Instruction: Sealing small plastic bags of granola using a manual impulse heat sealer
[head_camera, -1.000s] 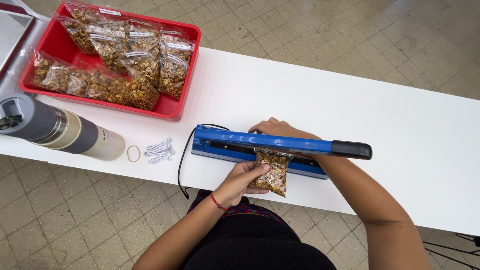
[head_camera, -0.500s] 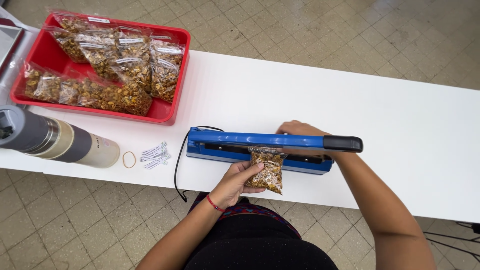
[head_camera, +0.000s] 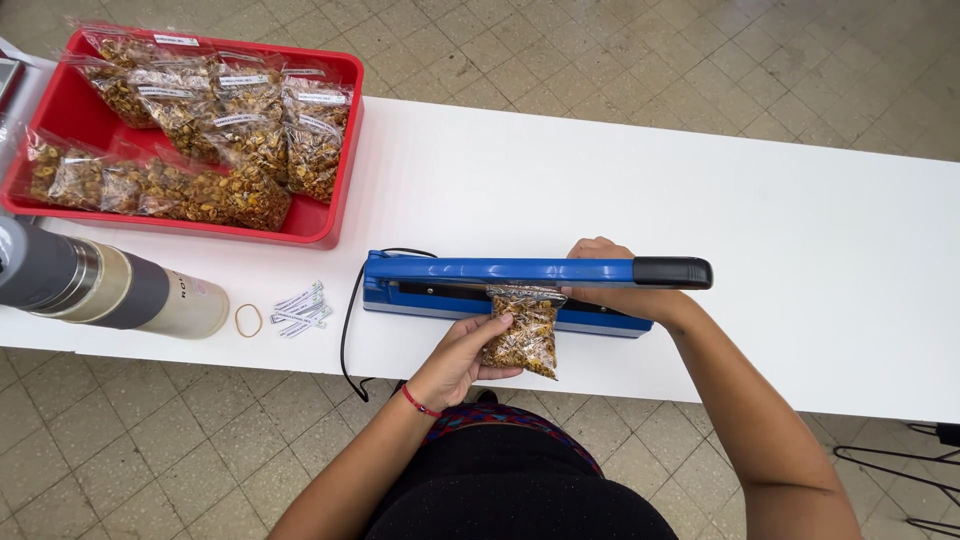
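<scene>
A blue heat sealer with a black handle tip lies on the white table. My left hand holds a small clear bag of brown mix, its top edge lying between the sealer's arm and base. My right hand grips the sealer's arm from behind, near the black handle, with the arm lowered onto the bag's top. A red band circles my left wrist.
A red tray at the far left holds several filled clear bags. A grey and cream flask lies on its side near the front edge, beside a rubber band and small white labels. The sealer's black cord loops off the table edge.
My right hand slid along the sealer's arm toward the black handle. The left hand kept the bag in place.
</scene>
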